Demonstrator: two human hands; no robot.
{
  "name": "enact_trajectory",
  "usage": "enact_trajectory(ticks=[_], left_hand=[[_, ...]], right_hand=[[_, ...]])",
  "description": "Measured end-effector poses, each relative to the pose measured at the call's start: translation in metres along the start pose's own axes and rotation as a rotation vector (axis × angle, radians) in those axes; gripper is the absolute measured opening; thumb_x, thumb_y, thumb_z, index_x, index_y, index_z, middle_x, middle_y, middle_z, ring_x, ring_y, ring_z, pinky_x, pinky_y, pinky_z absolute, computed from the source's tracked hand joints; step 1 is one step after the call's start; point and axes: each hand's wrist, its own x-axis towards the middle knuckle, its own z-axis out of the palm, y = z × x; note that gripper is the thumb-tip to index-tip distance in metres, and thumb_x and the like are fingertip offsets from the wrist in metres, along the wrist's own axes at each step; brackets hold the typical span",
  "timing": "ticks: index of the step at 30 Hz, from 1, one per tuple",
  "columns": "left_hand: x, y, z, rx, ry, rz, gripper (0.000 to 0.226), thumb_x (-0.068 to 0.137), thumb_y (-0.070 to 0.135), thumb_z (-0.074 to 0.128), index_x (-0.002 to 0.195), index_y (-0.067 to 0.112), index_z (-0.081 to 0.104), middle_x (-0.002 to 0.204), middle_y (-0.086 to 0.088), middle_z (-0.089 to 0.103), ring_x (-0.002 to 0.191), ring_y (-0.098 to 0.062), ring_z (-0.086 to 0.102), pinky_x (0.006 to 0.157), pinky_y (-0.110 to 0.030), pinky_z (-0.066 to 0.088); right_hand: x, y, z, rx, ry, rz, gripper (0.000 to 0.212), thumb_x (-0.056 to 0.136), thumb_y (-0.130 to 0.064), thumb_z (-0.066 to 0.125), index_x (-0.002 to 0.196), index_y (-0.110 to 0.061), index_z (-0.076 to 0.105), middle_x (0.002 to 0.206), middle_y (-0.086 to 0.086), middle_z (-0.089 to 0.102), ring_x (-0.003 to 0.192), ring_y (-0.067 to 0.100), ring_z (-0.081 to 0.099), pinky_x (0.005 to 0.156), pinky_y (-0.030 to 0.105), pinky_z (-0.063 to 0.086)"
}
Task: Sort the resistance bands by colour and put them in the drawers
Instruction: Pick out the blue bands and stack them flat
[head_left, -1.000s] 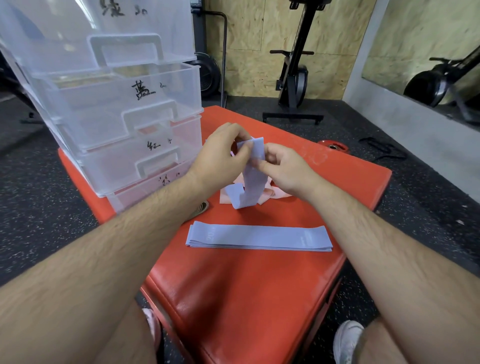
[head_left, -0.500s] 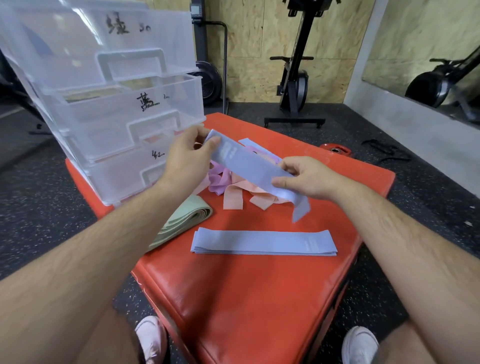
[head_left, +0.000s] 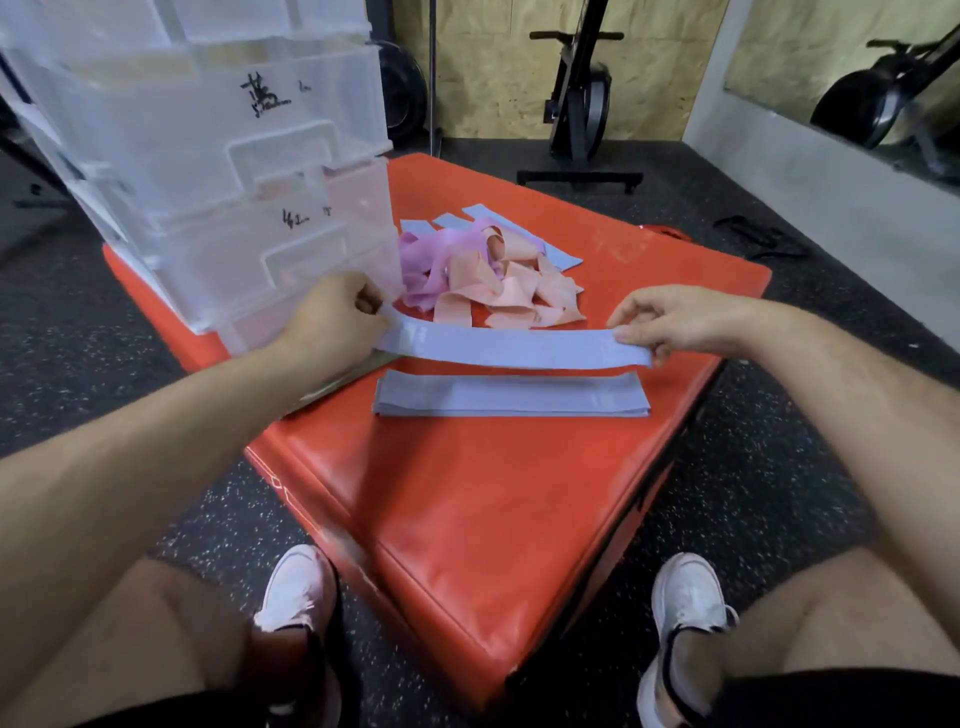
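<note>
A blue resistance band (head_left: 511, 349) is stretched flat between my hands, just above a neat stack of blue bands (head_left: 511, 396) on the red padded box (head_left: 467, 509). My left hand (head_left: 332, 325) pinches its left end and my right hand (head_left: 675, 322) pinches its right end. Behind it lies a loose heap of pink bands (head_left: 511, 291) and purple bands (head_left: 436, 260), with more blue bands (head_left: 558, 252) under it. A clear drawer unit (head_left: 218, 171) with handwritten labels stands at the left of the box. A green band (head_left: 337, 382) is mostly hidden under my left forearm.
The red box sits on dark speckled gym flooring (head_left: 779, 467). My two white shoes (head_left: 298, 587) stand at its near corner. An exercise machine (head_left: 582, 104) and a plywood wall are behind; a red weight plate (head_left: 667, 231) lies at the far right.
The blue band went from bunched upright in both hands to pulled out straight and lowered towards the blue stack. My hands have moved apart, and the view has tilted down.
</note>
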Motion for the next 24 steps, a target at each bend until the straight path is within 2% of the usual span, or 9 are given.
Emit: enact_trajectory(ticks=[3,5,8,11,13,16,18,21,24], left_hand=[[-0.013,-0.006,0.011,0.110,-0.064,0.067,0.015,0.082,0.012,0.065,0.095,0.019,0.063,0.083,0.000,0.063,0.081,-0.023,0.059,0.068,-0.029,0.041],[-0.021,-0.012,0.019,0.109,-0.117,0.114,0.020,0.080,0.005,0.062,0.096,0.017,0.066,0.081,-0.001,0.061,0.079,-0.023,0.057,0.069,-0.029,0.042],[-0.023,-0.022,0.028,0.111,-0.149,0.187,0.023,0.077,-0.001,0.062,0.094,0.015,0.066,0.086,-0.008,0.064,0.082,-0.027,0.058,0.073,-0.034,0.045],[-0.021,-0.028,0.035,0.170,-0.169,0.202,0.016,0.081,0.001,0.066,0.096,0.007,0.067,0.087,-0.001,0.057,0.085,-0.024,0.054,0.071,-0.023,0.033],[-0.020,-0.030,0.039,0.234,-0.196,0.220,0.016,0.083,0.004,0.066,0.099,0.004,0.068,0.092,-0.001,0.051,0.093,-0.026,0.053,0.078,-0.021,0.033],[-0.020,-0.032,0.040,0.410,-0.171,0.322,0.021,0.082,0.022,0.061,0.099,0.016,0.071,0.105,-0.008,0.052,0.105,-0.035,0.051,0.096,-0.039,0.042],[-0.022,-0.027,0.042,0.453,-0.195,0.398,0.035,0.079,0.041,0.053,0.102,0.023,0.072,0.108,-0.005,0.055,0.107,-0.034,0.053,0.096,-0.047,0.044],[-0.026,-0.022,0.050,0.402,-0.307,0.505,0.056,0.077,0.067,0.047,0.117,0.034,0.066,0.118,0.003,0.058,0.110,-0.025,0.057,0.096,-0.046,0.046],[-0.028,-0.022,0.059,0.350,-0.449,0.507,0.070,0.074,0.076,0.047,0.135,0.041,0.054,0.138,0.006,0.051,0.126,-0.017,0.051,0.106,-0.043,0.041]], right_hand=[[0.002,0.007,0.013,-0.176,0.053,-0.015,0.007,0.095,-0.022,0.068,0.100,-0.017,0.066,0.081,0.004,0.064,0.070,0.018,0.055,0.065,0.032,0.045],[0.002,0.009,0.021,-0.289,0.062,-0.032,0.006,0.093,-0.027,0.070,0.096,-0.022,0.067,0.081,0.000,0.066,0.072,0.017,0.058,0.069,0.032,0.046],[0.000,0.012,0.032,-0.448,0.081,-0.041,0.010,0.091,-0.030,0.070,0.098,-0.024,0.068,0.091,0.000,0.067,0.083,0.019,0.060,0.077,0.033,0.047],[-0.002,0.014,0.037,-0.514,0.116,-0.040,0.012,0.091,-0.030,0.069,0.101,-0.022,0.068,0.100,-0.001,0.065,0.092,0.019,0.058,0.076,0.031,0.042],[-0.003,0.016,0.039,-0.544,0.108,-0.033,0.012,0.091,-0.030,0.069,0.100,-0.022,0.067,0.103,0.000,0.065,0.094,0.019,0.058,0.076,0.030,0.040],[-0.005,0.016,0.040,-0.593,0.098,-0.053,0.016,0.088,-0.037,0.070,0.100,-0.029,0.063,0.109,-0.001,0.060,0.102,0.020,0.055,0.087,0.033,0.045],[-0.007,0.013,0.041,-0.642,0.109,-0.094,0.029,0.084,-0.045,0.071,0.109,-0.035,0.059,0.116,-0.004,0.056,0.115,0.022,0.047,0.101,0.040,0.042],[-0.011,0.003,0.051,-0.620,0.025,-0.172,0.055,0.079,-0.051,0.074,0.129,-0.039,0.055,0.132,-0.010,0.057,0.126,0.018,0.046,0.109,0.044,0.038],[-0.009,-0.002,0.066,-0.634,-0.051,-0.233,0.064,0.077,-0.056,0.076,0.134,-0.041,0.051,0.137,-0.011,0.056,0.128,0.016,0.049,0.110,0.043,0.038]])
